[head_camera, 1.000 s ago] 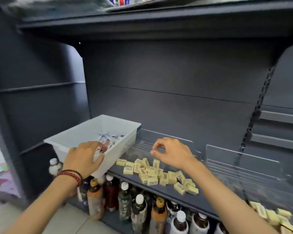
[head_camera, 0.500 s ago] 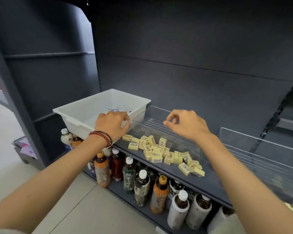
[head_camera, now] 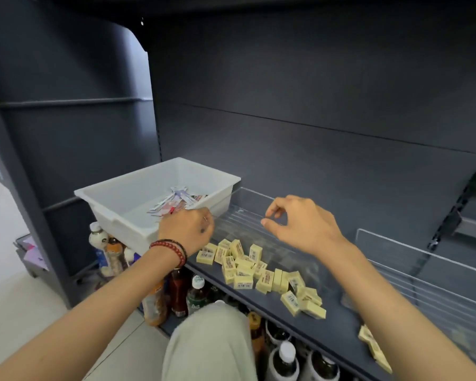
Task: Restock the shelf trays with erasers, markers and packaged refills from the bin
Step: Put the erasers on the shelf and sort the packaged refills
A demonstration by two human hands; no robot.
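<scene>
Pale yellow block erasers (head_camera: 245, 266) are strewn mid-frame on the dark grey shelf (head_camera: 338, 328), their band slanting lower right. The white plastic bin (head_camera: 127, 204) is gripped at its rim by the left hand (head_camera: 186, 232). The right hand (head_camera: 300, 224) is held above, fingers loosely parted and empty. Drink bottles (head_camera: 195, 292) are seen below.

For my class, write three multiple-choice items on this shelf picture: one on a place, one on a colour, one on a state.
1. Where is the bin?
A) at the left end of the shelf, left of the erasers
B) on the floor
C) on top of the erasers

2. What colour are the erasers?
A) pink
B) pale yellow
C) blue

3. How do the erasers lie?
A) in one neat stack
B) sealed in a bag
C) loose and scattered

Key: 1 A, the bin sits at the shelf's left end beside them. 2 B, every block is pale yellow. 3 C, they lie jumbled singly on the shelf.
</scene>
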